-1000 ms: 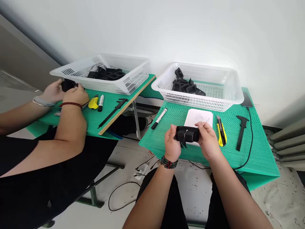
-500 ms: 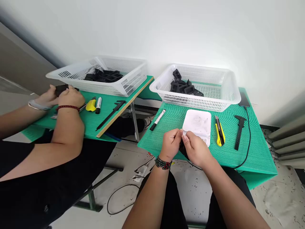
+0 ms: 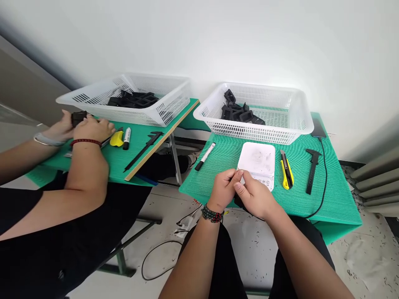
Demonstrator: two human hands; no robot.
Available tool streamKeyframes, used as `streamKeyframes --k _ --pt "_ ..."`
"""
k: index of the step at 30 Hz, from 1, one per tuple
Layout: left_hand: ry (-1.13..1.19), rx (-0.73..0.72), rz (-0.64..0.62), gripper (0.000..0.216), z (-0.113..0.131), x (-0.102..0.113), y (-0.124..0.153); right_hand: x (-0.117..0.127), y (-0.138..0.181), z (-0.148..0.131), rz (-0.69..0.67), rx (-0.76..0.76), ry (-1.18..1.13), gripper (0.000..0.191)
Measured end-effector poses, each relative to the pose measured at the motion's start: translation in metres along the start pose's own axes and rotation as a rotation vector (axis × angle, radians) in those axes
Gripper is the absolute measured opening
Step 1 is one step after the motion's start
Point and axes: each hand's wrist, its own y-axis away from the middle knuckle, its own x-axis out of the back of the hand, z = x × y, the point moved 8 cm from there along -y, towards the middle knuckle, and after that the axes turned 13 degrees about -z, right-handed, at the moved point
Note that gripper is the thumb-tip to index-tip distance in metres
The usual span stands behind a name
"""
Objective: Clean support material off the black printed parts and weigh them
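Observation:
My left hand [image 3: 225,187] and my right hand [image 3: 254,195] are pressed together at the near edge of the green table. Between them both grip a black part [image 3: 239,202], of which only a small dark piece shows below the fingers. Its shape is mostly covered. Just beyond my hands lies a white digital scale [image 3: 257,158], its buttons partly hidden by my right hand. Right of the scale rests a yellow utility knife [image 3: 286,170], with a black caliper [image 3: 312,170] farther right. A white marker with a black cap [image 3: 205,156] lies to the left.
A white plastic basket [image 3: 254,132] with several black parts [image 3: 238,113] stands at the back. On the left table [image 3: 115,166], a co-worker's hands [image 3: 90,129] hold a black part beside another basket [image 3: 162,114]. A black cable [image 3: 326,178] runs down the right side.
My hands stay together on the black part, with the fingers slightly shifted and the right thumb lower. More of the scale's buttons show. The view has moved slightly.

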Motion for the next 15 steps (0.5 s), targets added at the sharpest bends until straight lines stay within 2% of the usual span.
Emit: streamKeyframes --k 3,6,8,11,13,15 --pt "0.019 -0.011 -0.017 0.057 0.003 -0.003 -0.001 0.016 0.004 0.006 0.152 0.122 -0.225 0.051" --pt "-0.014 -0.029 0.036 0.059 0.005 -0.003 0.000 0.033 0.008 0.017 0.328 0.173 -0.403 0.054" --pt "-0.018 -0.057 0.115 0.059 0.006 -0.002 0.003 0.041 0.008 0.026 0.428 0.164 -0.549 0.058" --pt "0.130 -0.134 0.325 0.054 0.007 -0.001 0.012 0.044 0.008 0.040 0.560 0.109 -0.787 0.063" --pt "0.274 -0.167 0.432 0.050 0.005 -0.004 0.019 0.042 0.009 0.040 0.626 0.094 -0.818 0.065" --pt "0.323 -0.162 0.461 0.046 0.004 -0.010 0.021 0.038 0.008 0.031 0.611 0.130 -0.739 0.064"
